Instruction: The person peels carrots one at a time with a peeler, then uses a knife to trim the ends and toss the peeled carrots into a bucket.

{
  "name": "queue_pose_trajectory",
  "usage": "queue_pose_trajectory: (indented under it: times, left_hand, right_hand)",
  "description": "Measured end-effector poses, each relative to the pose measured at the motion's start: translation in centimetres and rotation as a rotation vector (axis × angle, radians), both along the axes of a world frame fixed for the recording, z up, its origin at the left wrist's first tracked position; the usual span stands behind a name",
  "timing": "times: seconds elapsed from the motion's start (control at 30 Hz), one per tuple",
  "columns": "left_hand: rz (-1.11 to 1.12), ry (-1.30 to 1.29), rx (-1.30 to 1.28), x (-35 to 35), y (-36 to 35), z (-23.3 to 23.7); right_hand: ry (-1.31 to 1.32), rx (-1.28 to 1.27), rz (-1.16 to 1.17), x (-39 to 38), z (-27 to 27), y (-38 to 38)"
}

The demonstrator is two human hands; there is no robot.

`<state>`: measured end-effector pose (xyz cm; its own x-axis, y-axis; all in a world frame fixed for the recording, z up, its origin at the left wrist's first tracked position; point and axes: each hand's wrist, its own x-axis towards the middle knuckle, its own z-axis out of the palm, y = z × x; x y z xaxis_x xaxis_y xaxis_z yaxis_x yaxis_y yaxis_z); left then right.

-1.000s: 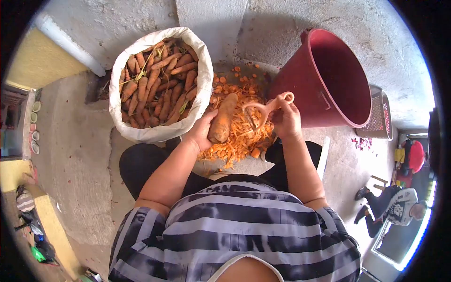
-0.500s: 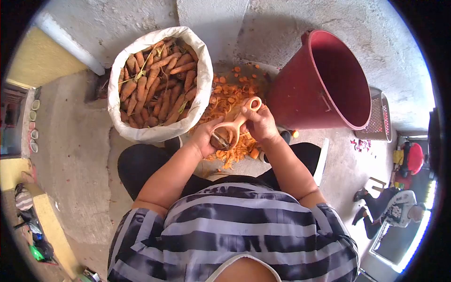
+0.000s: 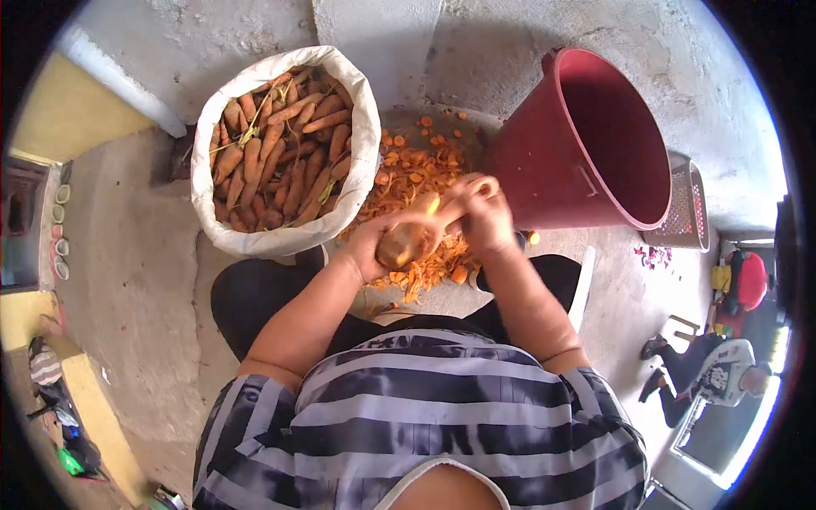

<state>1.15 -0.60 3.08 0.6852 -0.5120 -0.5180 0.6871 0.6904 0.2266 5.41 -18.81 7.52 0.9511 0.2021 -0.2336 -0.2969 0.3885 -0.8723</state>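
Note:
My left hand (image 3: 367, 248) is closed around a brownish carrot (image 3: 394, 248), which is mostly hidden by the fingers and the tool. My right hand (image 3: 491, 223) grips the handle of a pale orange Y-shaped peeler (image 3: 436, 223); its ring end sticks out past the fingers. The peeler's wide head lies over the carrot near my left hand. Motion blurs the peeler and my right fingers. Beneath both hands, orange carrot peelings (image 3: 425, 270) and cut pieces are heaped on the floor.
A white sack (image 3: 204, 183) full of unpeeled carrots (image 3: 274, 157) stands at the left. To the right a large dark red bucket (image 3: 535, 149) leans toward me, with a perforated crate (image 3: 693, 204) behind it. Another person (image 3: 718, 370) sits far right.
My right hand has shifted slightly right and down with the peeler, now smeared by motion. A bright orange-yellow spot shows near my left fingertips. The view has moved slightly.

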Motion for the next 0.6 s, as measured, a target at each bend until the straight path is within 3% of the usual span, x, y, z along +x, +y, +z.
queue_pose_trajectory:
  times: [0.03,0.07,0.13,0.2,0.27,0.3,0.33,0.43,0.47,0.5,0.6]
  left_hand:
    - [-0.002,0.112,-0.089,0.2,-0.6,0.2]
    - [-0.038,0.050,-0.083,0.1,-0.5,-0.4]
    - [-0.102,-0.076,-0.075,-0.2,0.1,-1.5]
    - [-0.106,-0.078,-0.115,-1.1,0.5,-1.2]
    - [-0.162,-0.103,-0.095,-1.1,1.0,-0.8]
    - [-0.137,-0.067,-0.057,-1.0,0.8,0.5]
    - [-0.131,-0.073,-0.025,-0.8,1.1,0.6]
    - [-0.078,-0.074,0.008,-0.4,1.1,-0.1]
    - [-0.071,-0.027,-0.001,-0.3,0.8,-0.3]
    - [-0.065,0.011,-0.009,0.1,0.6,-0.4]
    - [-0.074,-0.012,-0.076,0.4,0.1,-0.4]
  right_hand:
    - [0.017,0.021,0.012,-0.9,0.0,1.5]
    - [0.059,0.003,0.112,-1.3,0.8,2.2]
    - [0.081,-0.111,0.082,-0.2,0.3,2.0]
    - [0.082,-0.194,-0.148,2.9,-2.5,-0.8]
    - [0.011,-0.528,-0.376,7.6,-8.3,-6.9]
    - [0.011,-0.579,-0.501,8.0,-9.2,-9.6]
    - [0.011,-0.626,-0.626,8.3,-8.8,-10.3]
    - [-0.074,-0.604,-0.649,7.5,-6.0,-9.0]
    - [-0.085,-0.459,-0.574,6.2,-4.1,-6.7]
    - [-0.169,-0.510,-0.459,5.7,-5.1,-6.1]
    - [0.026,-0.126,-0.120,-0.1,-0.1,0.3]
